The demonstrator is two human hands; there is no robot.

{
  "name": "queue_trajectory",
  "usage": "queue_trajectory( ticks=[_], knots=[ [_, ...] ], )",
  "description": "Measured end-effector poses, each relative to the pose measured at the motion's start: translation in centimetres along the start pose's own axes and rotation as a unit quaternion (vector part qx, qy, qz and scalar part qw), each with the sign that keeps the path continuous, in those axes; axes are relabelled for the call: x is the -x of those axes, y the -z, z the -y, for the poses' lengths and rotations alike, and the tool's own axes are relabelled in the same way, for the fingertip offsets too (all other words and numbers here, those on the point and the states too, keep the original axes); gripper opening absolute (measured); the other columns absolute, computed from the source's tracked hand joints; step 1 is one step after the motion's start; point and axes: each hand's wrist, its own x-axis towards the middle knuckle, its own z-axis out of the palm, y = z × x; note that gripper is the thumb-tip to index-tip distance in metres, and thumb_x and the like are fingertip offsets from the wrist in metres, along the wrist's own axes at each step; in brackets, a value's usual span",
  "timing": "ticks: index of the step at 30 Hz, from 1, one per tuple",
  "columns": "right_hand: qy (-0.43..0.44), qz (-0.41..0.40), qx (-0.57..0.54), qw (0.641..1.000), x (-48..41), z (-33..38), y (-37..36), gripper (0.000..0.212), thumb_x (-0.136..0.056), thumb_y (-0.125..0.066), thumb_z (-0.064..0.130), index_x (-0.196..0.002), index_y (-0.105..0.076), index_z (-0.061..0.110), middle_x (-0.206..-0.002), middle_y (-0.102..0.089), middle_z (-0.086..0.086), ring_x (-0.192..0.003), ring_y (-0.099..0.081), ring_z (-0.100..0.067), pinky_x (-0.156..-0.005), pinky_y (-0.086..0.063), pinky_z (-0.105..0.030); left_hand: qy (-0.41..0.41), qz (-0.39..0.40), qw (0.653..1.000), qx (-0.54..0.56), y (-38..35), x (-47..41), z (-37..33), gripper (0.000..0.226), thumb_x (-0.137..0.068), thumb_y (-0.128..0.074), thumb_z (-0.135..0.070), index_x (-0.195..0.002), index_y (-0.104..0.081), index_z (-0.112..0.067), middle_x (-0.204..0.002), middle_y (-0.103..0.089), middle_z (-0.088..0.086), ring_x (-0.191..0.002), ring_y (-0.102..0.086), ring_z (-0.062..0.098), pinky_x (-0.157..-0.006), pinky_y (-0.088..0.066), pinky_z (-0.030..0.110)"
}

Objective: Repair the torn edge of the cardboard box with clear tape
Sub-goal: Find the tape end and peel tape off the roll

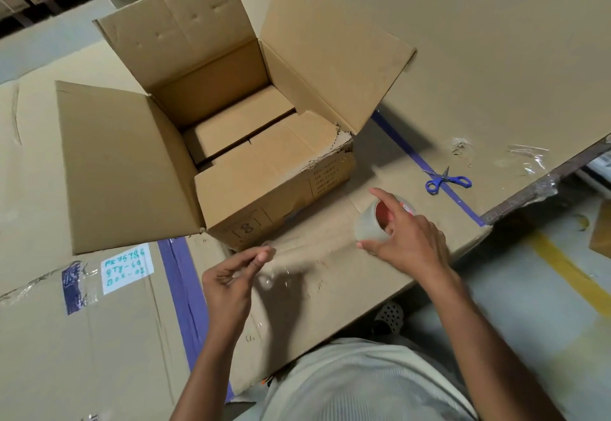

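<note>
Brown cardboard box (pixel 231 143), blue-handled scissors (pixel 446 181), clear tape roll (pixel 370 225) with red core.

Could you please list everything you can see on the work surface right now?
box: one, brown, open, centre, near-right corner torn
tape roll: one, clear with red core, in right hand
tape strip: one, clear, stretched between the hands
scissors: one, blue handles, right of box
label: one, white, handwritten, near left
table: one, cardboard-covered, blue tape lines
left hand: pinching strip end
right hand: holding roll
</note>
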Motion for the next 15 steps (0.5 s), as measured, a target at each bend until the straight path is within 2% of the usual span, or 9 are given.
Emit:
queue_trajectory(
  ticks=[5, 8, 13, 15],
  knots=[
    [-0.057, -0.014, 0.018, 0.998, -0.9, 0.7, -1.2, 0.103, -0.076, -0.082, 0.059, -0.156, -0.017, 0.050, -0.145, -0.056, -0.011, -0.127, -0.056, -0.040, -0.099, -0.047, -0.047, 0.037, -0.032, 0.997, 0.052, -0.7, -0.6, 1.6, 0.012, -0.083, -0.077, -0.010, -0.094, -0.081, -0.010, -0.089, -0.082, 0.007, -0.092, -0.078, 0.020, -0.087, -0.061, 0.027],
    [-0.084, -0.030, 0.025, 0.996, -1.3, 0.9, -2.0, 0.107, -0.075, -0.078, 0.067, -0.156, -0.011, 0.048, -0.143, -0.055, -0.018, -0.125, -0.056, -0.043, -0.096, -0.047, -0.047, 0.046, -0.042, 0.997, 0.050, 0.4, -1.1, 3.1, 0.012, -0.087, -0.075, -0.004, -0.097, -0.081, -0.007, -0.089, -0.082, 0.007, -0.091, -0.078, 0.021, -0.087, -0.061, 0.027],
    [-0.065, -0.016, 0.084, 0.994, -1.8, 1.3, -1.9, 0.116, -0.077, -0.078, 0.064, -0.161, -0.001, 0.038, -0.143, -0.056, -0.017, -0.125, -0.057, -0.039, -0.096, -0.047, -0.046, 0.046, -0.009, 0.998, 0.032, 1.0, -0.7, 4.4, 0.015, -0.089, -0.074, -0.004, -0.103, -0.079, -0.003, -0.094, -0.082, 0.003, -0.097, -0.077, 0.015, -0.088, -0.058, 0.021],
    [-0.045, -0.009, 0.106, 0.993, -1.7, 1.2, -2.3, 0.124, -0.077, -0.078, 0.064, -0.162, 0.006, 0.034, -0.137, -0.062, -0.014, -0.123, -0.059, -0.037, -0.096, -0.048, -0.045, 0.071, 0.007, 0.997, 0.043, 1.4, -0.5, 5.0, 0.020, -0.088, -0.074, -0.008, -0.106, -0.079, -0.002, -0.099, -0.082, 0.006, -0.101, -0.076, 0.019, -0.089, -0.059, 0.022]
  ],
)
